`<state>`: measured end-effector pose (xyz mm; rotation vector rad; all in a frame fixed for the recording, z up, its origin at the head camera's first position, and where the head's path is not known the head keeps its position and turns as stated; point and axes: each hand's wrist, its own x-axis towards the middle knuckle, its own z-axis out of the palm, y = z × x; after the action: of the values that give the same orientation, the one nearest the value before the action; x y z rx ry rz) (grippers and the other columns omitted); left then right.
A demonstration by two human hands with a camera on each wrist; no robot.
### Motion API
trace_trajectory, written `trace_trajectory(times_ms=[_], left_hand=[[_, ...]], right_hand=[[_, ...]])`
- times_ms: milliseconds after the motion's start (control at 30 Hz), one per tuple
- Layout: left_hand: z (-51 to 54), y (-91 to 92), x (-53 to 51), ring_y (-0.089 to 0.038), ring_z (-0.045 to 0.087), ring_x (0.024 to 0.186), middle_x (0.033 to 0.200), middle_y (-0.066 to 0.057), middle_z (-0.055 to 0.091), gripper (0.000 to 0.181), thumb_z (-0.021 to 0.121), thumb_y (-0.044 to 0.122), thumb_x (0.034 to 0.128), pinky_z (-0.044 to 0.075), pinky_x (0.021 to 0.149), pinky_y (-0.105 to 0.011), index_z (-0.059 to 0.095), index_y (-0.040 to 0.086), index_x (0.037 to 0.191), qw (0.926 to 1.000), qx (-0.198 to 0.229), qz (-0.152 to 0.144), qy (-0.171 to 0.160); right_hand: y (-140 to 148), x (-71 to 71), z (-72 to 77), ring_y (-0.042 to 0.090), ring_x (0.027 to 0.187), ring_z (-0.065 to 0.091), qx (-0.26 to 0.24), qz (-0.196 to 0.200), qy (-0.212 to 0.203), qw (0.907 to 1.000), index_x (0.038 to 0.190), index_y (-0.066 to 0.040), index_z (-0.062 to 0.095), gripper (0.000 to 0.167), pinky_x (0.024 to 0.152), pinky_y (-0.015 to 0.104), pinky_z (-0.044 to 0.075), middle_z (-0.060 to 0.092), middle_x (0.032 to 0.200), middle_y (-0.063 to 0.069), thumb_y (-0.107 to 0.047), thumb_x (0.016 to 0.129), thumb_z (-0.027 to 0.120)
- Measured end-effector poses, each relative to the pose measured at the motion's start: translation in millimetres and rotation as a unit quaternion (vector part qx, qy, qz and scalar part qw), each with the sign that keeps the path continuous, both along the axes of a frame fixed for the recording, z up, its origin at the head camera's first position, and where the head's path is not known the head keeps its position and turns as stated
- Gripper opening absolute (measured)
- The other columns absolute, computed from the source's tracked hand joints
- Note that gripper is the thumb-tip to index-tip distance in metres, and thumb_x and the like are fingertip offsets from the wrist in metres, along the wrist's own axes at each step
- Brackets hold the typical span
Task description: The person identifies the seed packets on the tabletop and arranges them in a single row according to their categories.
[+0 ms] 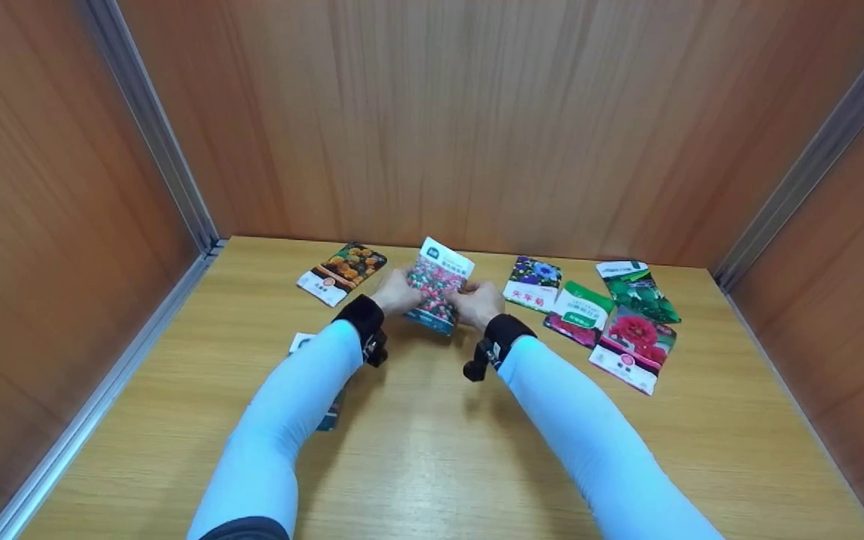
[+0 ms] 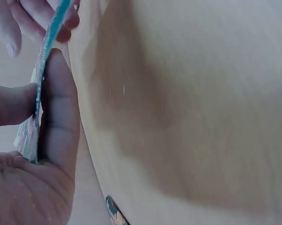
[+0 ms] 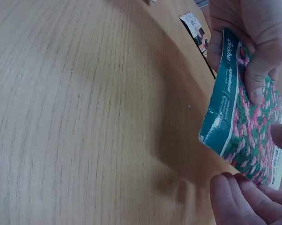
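Note:
A seed packet with pink flowers and a white top is held up above the table between both hands. My left hand pinches its left edge, thumb on the front and fingers behind, as the left wrist view shows. On the other side my right hand has its thumb on the front near the right edge and its fingers at the back. In the right wrist view the packet's teal lower band faces the camera, slightly bent.
An orange-flower packet lies at the back left. Another packet is mostly under the left sleeve. On the right lie a blue-flower packet, a green-and-white one, a green-leaf one and a red-flower one. Wooden walls enclose the table.

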<state>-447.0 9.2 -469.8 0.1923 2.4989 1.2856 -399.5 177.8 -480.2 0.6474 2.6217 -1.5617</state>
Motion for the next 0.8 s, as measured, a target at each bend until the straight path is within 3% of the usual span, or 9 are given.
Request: trace_trajectory(times_ms=[167,367,467,600,700,800], left_hand=[[-5.6,0.5,12.6,-0.022,0.051,0.107,0.125,-0.01,0.052,0.065,0.065,0.017,0.0875,0.04,0.098,-0.037,0.035,0.007,0.144,0.9998,0.007,-0.01,-0.013],[-7.3,-9.7,25.2,-0.023,0.051,0.105,0.119,-0.011,0.055,0.056,0.064,0.024,0.0886,0.04,0.098,-0.038,0.045,0.001,0.136,0.9998,-0.011,-0.015,-0.006],[-6.2,-20.3,29.9,-0.022,0.052,0.1,0.109,-0.01,0.059,0.045,0.063,0.027,0.0889,0.041,0.094,-0.037,0.057,0.0,0.124,0.9991,-0.034,-0.016,0.02],[-3.5,-36.1,37.7,-0.021,0.054,0.086,0.087,-0.006,0.061,0.026,0.065,0.029,0.0865,0.043,0.077,-0.033,0.069,0.005,0.095,0.9945,-0.089,-0.031,0.044],[-1.4,-46.4,45.9,-0.019,0.051,0.071,0.069,0.0,0.055,0.025,0.07,0.032,0.0818,0.039,0.063,-0.03,0.066,0.011,0.071,0.9892,-0.134,-0.041,0.043],[0.1,-54.1,53.7,-0.015,0.047,0.056,0.056,0.003,0.048,0.033,0.075,0.034,0.0768,0.035,0.051,-0.028,0.058,0.014,0.058,0.9829,-0.175,-0.05,0.032]], right_hand=[[2,0.6,-1.8,0.02,0.095,0.058,-0.038,-0.038,-0.032,0.998,0.119,-0.01,0.059,0.049,0.077,0.034,0.05,0.061,0.107,0.004,-0.031,0.079,0.077],[5,4.4,-3.0,0.022,0.096,0.054,-0.065,-0.051,-0.012,0.9966,0.103,-0.012,0.064,0.042,0.082,0.036,0.045,0.062,0.101,0.004,-0.02,0.068,0.086],[2,7.9,-4.2,0.021,0.092,0.056,-0.068,-0.032,-0.006,0.9972,0.096,-0.012,0.065,0.038,0.078,0.035,0.047,0.063,0.097,0.003,-0.019,0.065,0.087],[-5,15.3,-9.3,0.019,0.08,0.064,-0.061,0.008,-0.027,0.9978,0.086,-0.01,0.066,0.034,0.068,0.034,0.054,0.067,0.09,0.004,-0.019,0.063,0.088],[-10,22.3,-15.1,0.019,0.07,0.066,-0.056,0.046,-0.059,0.9956,0.082,-0.009,0.066,0.03,0.062,0.034,0.056,0.069,0.085,0.004,-0.02,0.063,0.088],[-15,29.9,-20.4,0.019,0.064,0.066,-0.042,0.087,-0.089,0.9914,0.081,-0.01,0.068,0.028,0.058,0.034,0.055,0.071,0.08,0.005,-0.024,0.065,0.087]])
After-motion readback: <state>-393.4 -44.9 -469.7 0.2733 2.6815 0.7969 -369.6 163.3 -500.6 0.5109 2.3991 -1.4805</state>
